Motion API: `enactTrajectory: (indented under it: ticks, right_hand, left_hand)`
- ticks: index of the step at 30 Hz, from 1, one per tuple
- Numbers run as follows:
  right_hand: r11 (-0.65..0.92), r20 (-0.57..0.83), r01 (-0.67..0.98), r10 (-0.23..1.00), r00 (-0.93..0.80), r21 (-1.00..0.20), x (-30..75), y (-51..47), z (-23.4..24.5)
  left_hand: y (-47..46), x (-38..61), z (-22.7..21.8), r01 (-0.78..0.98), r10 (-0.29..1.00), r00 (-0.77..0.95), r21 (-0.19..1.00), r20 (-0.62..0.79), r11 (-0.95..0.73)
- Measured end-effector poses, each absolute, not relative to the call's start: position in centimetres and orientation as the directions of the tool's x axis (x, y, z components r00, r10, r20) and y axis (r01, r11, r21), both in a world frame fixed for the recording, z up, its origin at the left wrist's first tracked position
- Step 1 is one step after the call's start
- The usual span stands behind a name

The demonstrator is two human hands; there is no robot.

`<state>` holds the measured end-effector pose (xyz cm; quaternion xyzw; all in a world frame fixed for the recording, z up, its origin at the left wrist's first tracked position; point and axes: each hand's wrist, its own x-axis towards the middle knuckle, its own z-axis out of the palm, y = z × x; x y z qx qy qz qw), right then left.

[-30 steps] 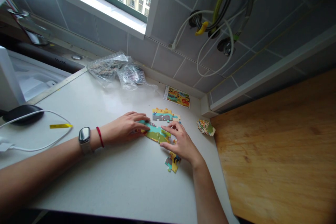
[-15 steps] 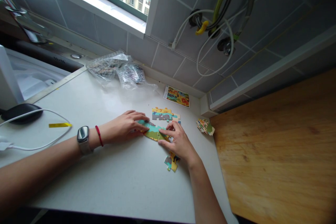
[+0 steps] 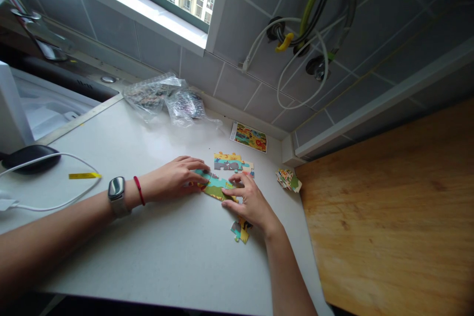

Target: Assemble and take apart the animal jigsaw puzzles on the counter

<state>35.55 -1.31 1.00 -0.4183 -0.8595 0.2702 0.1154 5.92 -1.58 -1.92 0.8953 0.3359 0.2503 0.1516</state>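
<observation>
STEP: I read the left hand (image 3: pixel 174 180) and right hand (image 3: pixel 250 202) working a joined jigsaw strip (image 3: pixel 217 187) on the tabletop (image 3: pixel 155 252) | FINGERS: spread on the strip, unclenched | NEARBY: loose jigsaw pieces (image 3: pixel 241 231) just below the right hand | HIDDEN: seams under the fingers, fit cannot be told

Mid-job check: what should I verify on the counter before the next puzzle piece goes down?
Left hand on the joined puzzle section: ok, resting on its left end.
Right hand fingers on that section: ok, at its right end.
Fit against the upper puzzle strip: not ok, a gap shows.
Loose pieces clear of the right palm: cannot tell, they sit at its heel.
Printed picture card: ok, flat, uncovered.
Spare stack: ok, in view, apart from both hands.
</observation>
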Motion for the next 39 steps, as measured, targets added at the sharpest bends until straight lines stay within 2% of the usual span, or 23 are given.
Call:
enactTrajectory:
  ticks: [10, 15, 27, 31, 35, 39]
  right_hand:
    - [0.513, -0.002, 0.653, 0.785, -0.62, -0.557, 35.6, -1.3, 1.0]
    - [0.507, 0.008, 0.647, 0.79, -0.612, -0.569, 36.2, -0.9, 0.9]
    - [0.457, -0.034, 0.652, 0.803, -0.595, -0.605, 37.7, -0.3, 1.4]
    - [0.456, 0.042, 0.642, 0.833, -0.552, -0.616, 37.7, -0.2, 1.1]
    - [0.438, 0.163, 0.727, 0.893, -0.42, -0.529, 37.3, 0.0, 0.1]
    - [0.431, 0.106, 0.777, 0.895, -0.433, -0.459, 36.7, 0.1, -0.9]
  left_hand:
    - [-1.7, 5.9, -1.6, 0.563, 0.673, 0.675, 0.378, 0.303, -0.735]
    - [-1.7, 5.9, -2.0, 0.542, 0.684, 0.642, 0.427, 0.345, -0.724]
    - [-1.8, 5.8, -1.3, 0.529, 0.708, 0.649, 0.504, 0.278, -0.683]
    - [-1.9, 5.8, -1.0, 0.495, 0.683, 0.68, 0.52, 0.266, -0.696]
    - [-1.9, 6.0, -0.7, 0.468, 0.669, 0.698, 0.543, 0.255, -0.697]
    - [-1.7, 6.1, -1.1, 0.479, 0.693, 0.666, 0.553, 0.278, -0.682]
